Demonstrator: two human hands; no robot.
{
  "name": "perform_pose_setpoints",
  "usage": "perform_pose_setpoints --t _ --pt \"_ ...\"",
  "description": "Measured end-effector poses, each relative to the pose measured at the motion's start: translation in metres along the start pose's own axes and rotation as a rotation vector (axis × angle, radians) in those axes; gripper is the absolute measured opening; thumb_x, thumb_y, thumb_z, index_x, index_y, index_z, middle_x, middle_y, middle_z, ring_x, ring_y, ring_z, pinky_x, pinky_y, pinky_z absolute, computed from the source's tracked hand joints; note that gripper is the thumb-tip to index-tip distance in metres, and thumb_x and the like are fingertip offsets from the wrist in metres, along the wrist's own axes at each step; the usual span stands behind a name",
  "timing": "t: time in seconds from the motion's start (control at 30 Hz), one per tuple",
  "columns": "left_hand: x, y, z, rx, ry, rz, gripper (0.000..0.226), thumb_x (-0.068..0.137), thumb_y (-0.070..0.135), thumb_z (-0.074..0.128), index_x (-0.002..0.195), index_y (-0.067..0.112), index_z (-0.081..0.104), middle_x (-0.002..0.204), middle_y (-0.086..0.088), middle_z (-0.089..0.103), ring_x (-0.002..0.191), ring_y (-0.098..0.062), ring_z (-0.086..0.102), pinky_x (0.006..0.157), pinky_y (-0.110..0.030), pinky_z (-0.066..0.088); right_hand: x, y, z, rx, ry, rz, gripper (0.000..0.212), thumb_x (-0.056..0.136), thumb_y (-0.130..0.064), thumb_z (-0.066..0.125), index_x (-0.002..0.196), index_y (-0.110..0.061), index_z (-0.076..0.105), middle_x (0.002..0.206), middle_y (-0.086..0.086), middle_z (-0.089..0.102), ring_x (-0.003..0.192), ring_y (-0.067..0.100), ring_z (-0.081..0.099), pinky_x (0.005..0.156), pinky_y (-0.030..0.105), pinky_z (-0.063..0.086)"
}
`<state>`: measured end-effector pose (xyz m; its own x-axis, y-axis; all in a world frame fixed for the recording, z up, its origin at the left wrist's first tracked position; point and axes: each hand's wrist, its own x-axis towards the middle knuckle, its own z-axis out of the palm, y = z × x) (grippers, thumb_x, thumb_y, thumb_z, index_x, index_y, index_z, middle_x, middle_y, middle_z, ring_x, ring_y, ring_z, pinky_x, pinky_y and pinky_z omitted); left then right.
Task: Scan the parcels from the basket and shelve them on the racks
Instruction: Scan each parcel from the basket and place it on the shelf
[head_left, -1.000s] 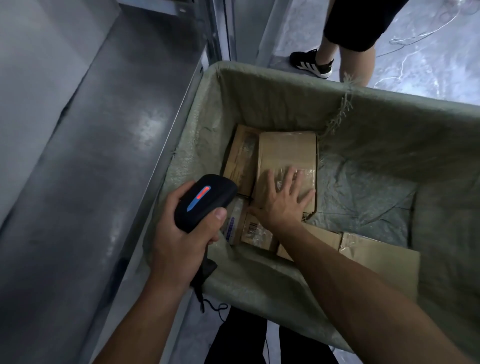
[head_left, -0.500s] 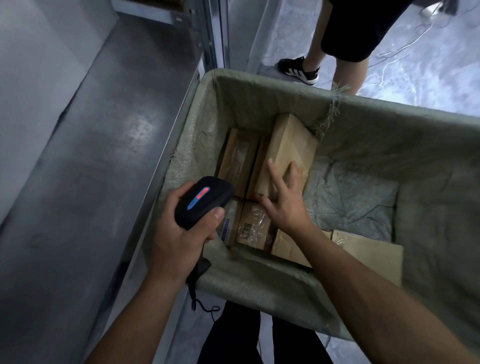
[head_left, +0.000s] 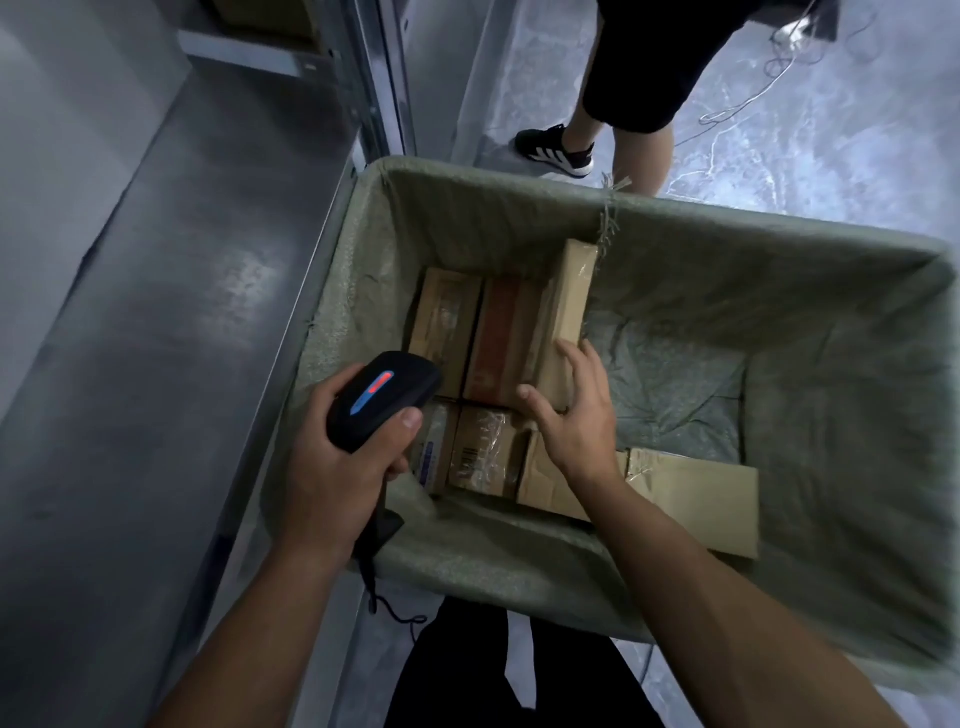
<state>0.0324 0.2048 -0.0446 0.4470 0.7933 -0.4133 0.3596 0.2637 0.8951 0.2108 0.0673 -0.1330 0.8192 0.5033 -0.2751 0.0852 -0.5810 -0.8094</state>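
A basket lined with green woven cloth (head_left: 519, 556) holds several brown cardboard parcels. My right hand (head_left: 576, 410) grips one flat cardboard parcel (head_left: 569, 301) by its near end, and the parcel stands tilted up on its edge against the others. Under it lie a reddish-brown parcel (head_left: 501, 343) and a taped parcel (head_left: 441, 317). My left hand (head_left: 337, 467) holds a black barcode scanner (head_left: 382, 397) with a lit red and blue strip, over the basket's left rim. A small parcel with a barcode label (head_left: 480, 452) lies just below the scanner.
A grey metal rack shelf (head_left: 156, 312) runs along the left of the basket, with an upright post (head_left: 382, 78) at its far end. Another person's legs and black shoe (head_left: 556, 148) stand beyond the basket's far rim. More flat parcels (head_left: 696, 493) lie at the near right inside.
My right hand has tipped the flat parcel from lying flat to standing on its edge, uncovering the reddish-brown parcel beneath. The scanner hand has stayed where it was.
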Motion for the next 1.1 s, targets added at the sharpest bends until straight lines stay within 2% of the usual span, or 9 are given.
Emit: perform_pose_setpoints --t 0.07,0.17,0.3,0.4,0.47,0.63,0.8,0.9,1.1 --pt "-0.001 0.001 0.002 -0.007 -0.004 0.003 0.059 0.071 0.038 0.086 0.125 0.040 0.060 0.102 -0.010 0.071 0.063 -0.016 0.068 0.061 -0.028 0.056 -0.001 -0.001 -0.004 0.020 0.102 0.021 0.061 0.095 -0.030 0.069 0.149 -0.028 0.043 0.158 -0.004 0.037 0.143 0.005 0.029 0.120 0.033 0.027" --pt "-0.002 0.004 0.005 -0.016 -0.011 0.007 0.058 0.063 0.049 0.082 0.117 0.045 0.062 0.097 -0.005 0.073 0.064 -0.017 0.069 0.062 -0.030 0.057 -0.003 0.003 -0.013 0.067 0.150 0.101 0.069 0.096 -0.021 0.065 0.156 -0.031 0.032 0.157 -0.007 0.039 0.138 0.003 0.032 0.119 0.030 0.028" --pt "-0.004 0.008 0.011 -0.015 -0.040 0.019 0.051 0.075 0.031 0.084 0.120 0.039 0.061 0.097 -0.009 0.071 0.062 -0.014 0.067 0.059 -0.022 0.055 -0.003 0.015 -0.022 0.379 0.026 0.204 0.079 0.097 -0.011 0.063 0.158 -0.040 0.023 0.159 -0.010 0.037 0.144 0.009 0.037 0.119 0.040 0.036" --pt "-0.004 0.010 0.015 -0.017 -0.056 0.025 0.051 0.071 0.034 0.082 0.116 0.043 0.061 0.098 -0.007 0.071 0.063 -0.014 0.067 0.059 -0.025 0.056 0.001 0.025 -0.020 0.571 -0.056 0.297 0.075 0.098 0.000 0.058 0.157 -0.036 0.029 0.146 -0.012 0.052 0.124 0.014 0.060 0.101 0.047 0.055" --pt "-0.004 0.010 0.016 -0.021 -0.057 0.017 0.053 0.067 0.038 0.081 0.116 0.043 0.061 0.100 -0.008 0.071 0.064 -0.015 0.066 0.060 -0.027 0.056 0.004 0.033 -0.014 0.556 -0.098 0.329 0.075 0.097 0.003 0.056 0.157 -0.034 0.029 0.147 -0.009 0.052 0.119 0.013 0.063 0.098 0.045 0.056" --pt "-0.002 0.009 0.018 -0.007 -0.078 0.020 0.062 0.059 0.051 0.080 0.118 0.043 0.061 0.102 -0.014 0.071 0.063 -0.017 0.066 0.060 -0.028 0.056 0.015 0.051 0.003 0.472 -0.118 0.436 0.084 0.094 -0.010 0.067 0.159 -0.034 0.020 0.156 -0.003 0.044 0.132 0.025 0.054 0.106 0.054 0.049" --pt "0.000 0.008 0.019 0.001 -0.091 -0.010 0.061 0.065 0.041 0.082 0.123 0.039 0.061 0.107 -0.014 0.070 0.067 -0.015 0.067 0.062 -0.025 0.056 0.029 0.063 0.018 0.412 -0.132 0.521 0.089 0.091 -0.012 0.072 0.160 -0.030 0.020 0.146 -0.001 0.051 0.124 0.025 0.057 0.105 0.051 0.050" --pt "0.002 0.006 0.019 -0.001 -0.086 -0.019 0.065 0.059 0.049 0.081 0.121 0.041 0.061 0.102 -0.012 0.071 0.065 -0.016 0.067 0.061 -0.027 0.056 0.036 0.071 0.028 0.347 -0.112 0.527 0.087 0.089 -0.014 0.074 0.158 -0.036 0.025 0.144 -0.001 0.053 0.124 0.027 0.056 0.104 0.054 0.050" --pt "0.002 0.005 0.021 0.042 -0.112 -0.028 0.055 0.072 0.033 0.078 0.124 0.036 0.059 0.094 -0.002 0.072 0.062 -0.014 0.066 0.060 -0.025 0.056 0.033 0.069 0.027 0.384 -0.099 0.528 0.076 0.094 -0.010 0.068 0.154 -0.042 0.033 0.133 -0.006 0.057 0.122 0.026 0.058 0.103 0.054 0.051"
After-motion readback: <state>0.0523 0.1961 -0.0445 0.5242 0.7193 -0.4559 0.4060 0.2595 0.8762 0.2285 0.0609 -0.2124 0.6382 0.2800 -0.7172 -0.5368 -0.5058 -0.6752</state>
